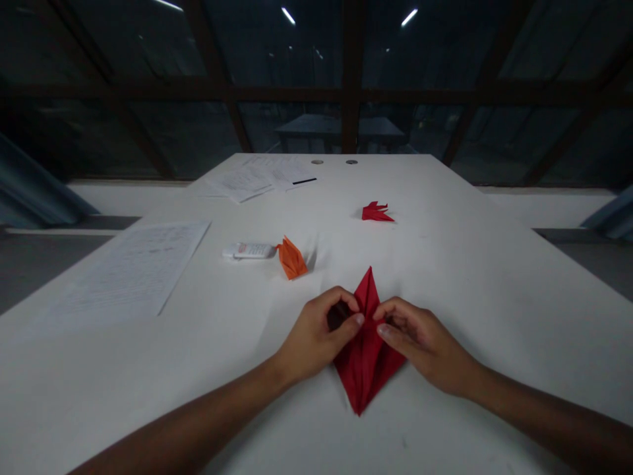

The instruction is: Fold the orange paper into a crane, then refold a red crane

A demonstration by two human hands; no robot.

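A folded sheet of red origami paper lies on the table in a long diamond shape, one tip pointing away from me and one toward me. Creases run down its middle. My left hand pinches its left side near the centre, thumb and index finger together. On the right side, my right hand also has thumb and index finger closed at the paper's middle. Both hands cover the side parts of the diamond.
Beyond my left hand sit an orange folded paper figure and a white tube. A small red folded figure lies farther off. Printed sheets are at left, more papers and a black pen at the back.
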